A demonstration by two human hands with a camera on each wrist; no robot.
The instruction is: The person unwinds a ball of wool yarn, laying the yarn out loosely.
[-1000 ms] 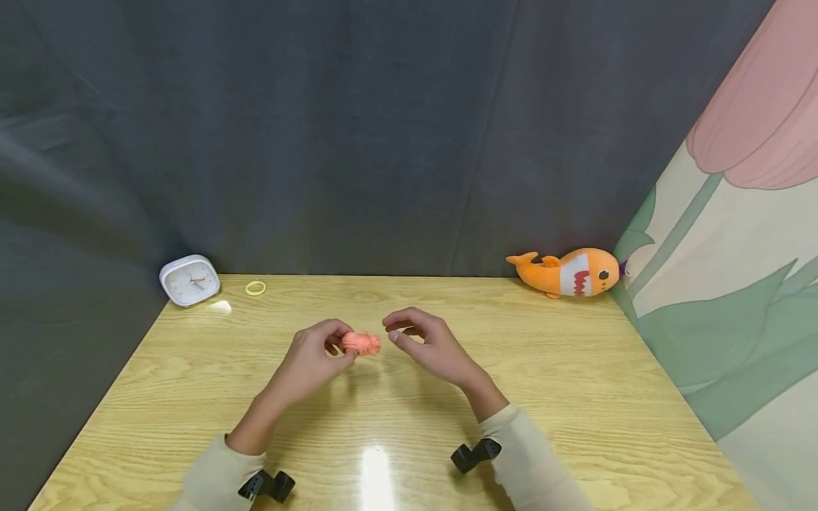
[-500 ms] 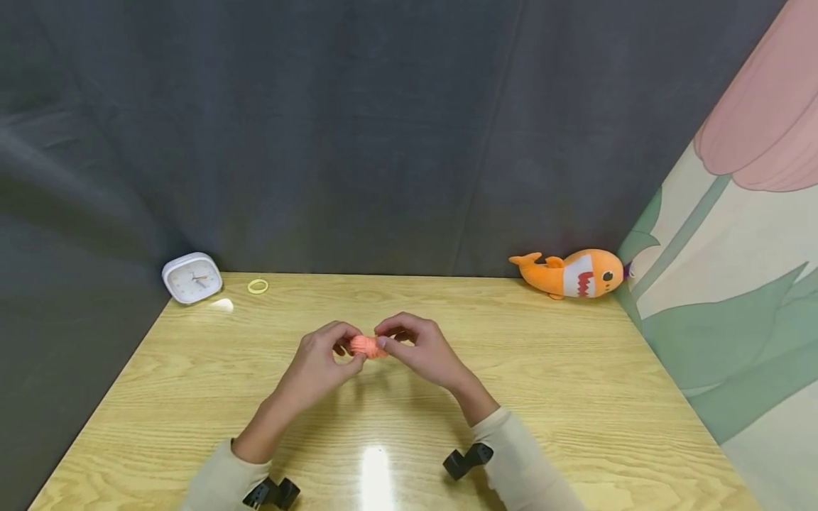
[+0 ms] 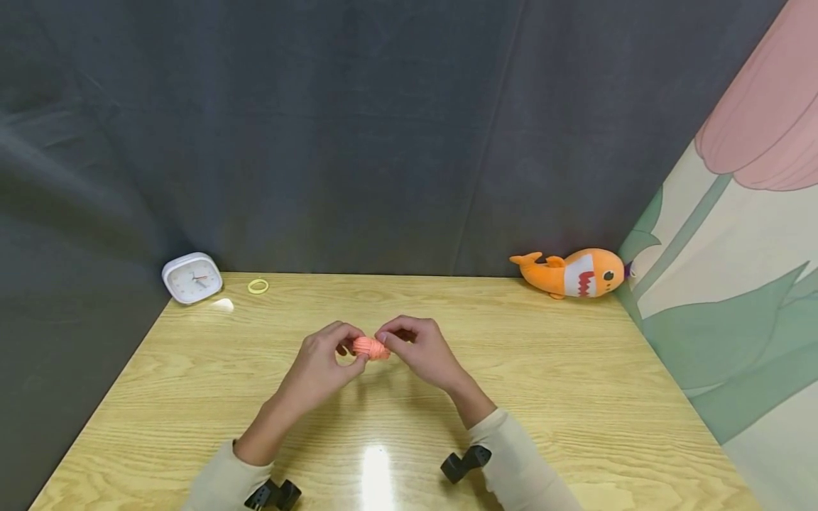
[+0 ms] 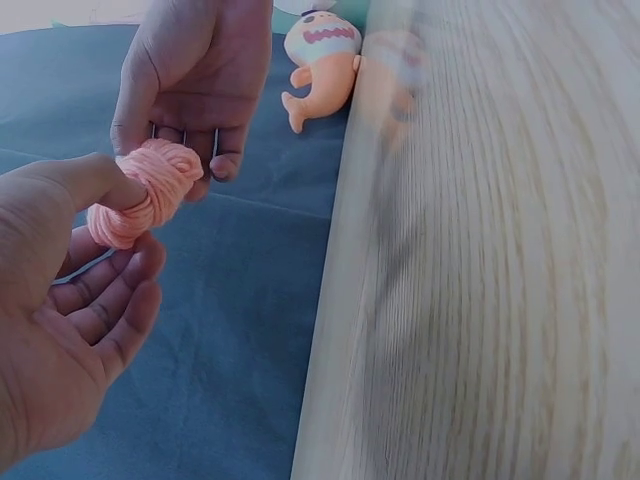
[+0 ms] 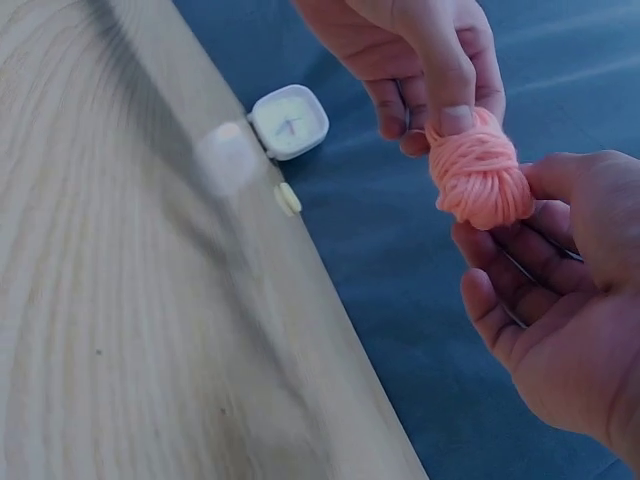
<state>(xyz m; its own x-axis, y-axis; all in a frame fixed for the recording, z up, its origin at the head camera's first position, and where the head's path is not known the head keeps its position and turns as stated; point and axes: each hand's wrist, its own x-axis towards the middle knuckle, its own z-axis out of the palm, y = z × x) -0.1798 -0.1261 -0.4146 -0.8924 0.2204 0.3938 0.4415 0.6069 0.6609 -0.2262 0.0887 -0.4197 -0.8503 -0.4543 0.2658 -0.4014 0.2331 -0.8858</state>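
Note:
A small wound bundle of coral-pink yarn (image 3: 371, 348) is held above the wooden table, between both hands. My left hand (image 3: 327, 365) grips its left end, thumb pressed on the strands and fingers behind, as the left wrist view shows the yarn (image 4: 150, 195). At the other end, my right hand (image 3: 424, 351) pinches the bundle with thumb and fingertips. In the right wrist view the right hand (image 5: 575, 290) has its thumb against the side of the yarn (image 5: 480, 175), its other fingers curled loosely below. Any loose strand end is too small to make out.
A white alarm clock (image 3: 192, 279) stands at the table's back left corner, with a yellow ring (image 3: 258, 286) beside it. An orange shark plush (image 3: 569, 273) lies at the back right. A dark curtain (image 3: 358, 142) hangs behind the wooden table (image 3: 543, 369).
My right hand has come left and down onto the yarn's right end, which it was apart from a second ago. The left hand has shifted slightly right with the yarn.

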